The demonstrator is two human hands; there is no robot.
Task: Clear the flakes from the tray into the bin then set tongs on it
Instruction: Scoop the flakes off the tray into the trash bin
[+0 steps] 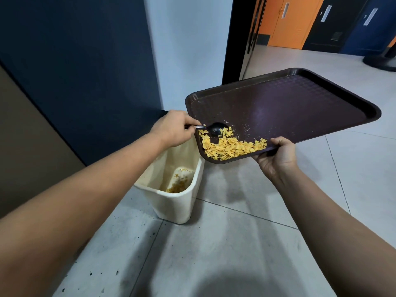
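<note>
The right hand point(276, 156) gripped the tilted dark brown plastic tray point(300, 103) above the cream plastic bin point(177, 202), while the left hand point(171, 129) pinched a black spoon point(216, 128) against the yellow flakes point(231, 147) heaped at its low corner.

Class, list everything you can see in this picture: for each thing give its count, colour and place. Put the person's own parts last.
tray: one, dark brown, tilted above the bin
flakes: one heap, yellow, at the tray's low corner; more in the bin's bottom
spoon: one, black, bowl on the tray beside the flakes
bin: one, cream, on the floor
floor: grey tiles
doors: orange and dark, far right
hands: left hand grips the spoon; right hand holds the tray's near edge
</note>
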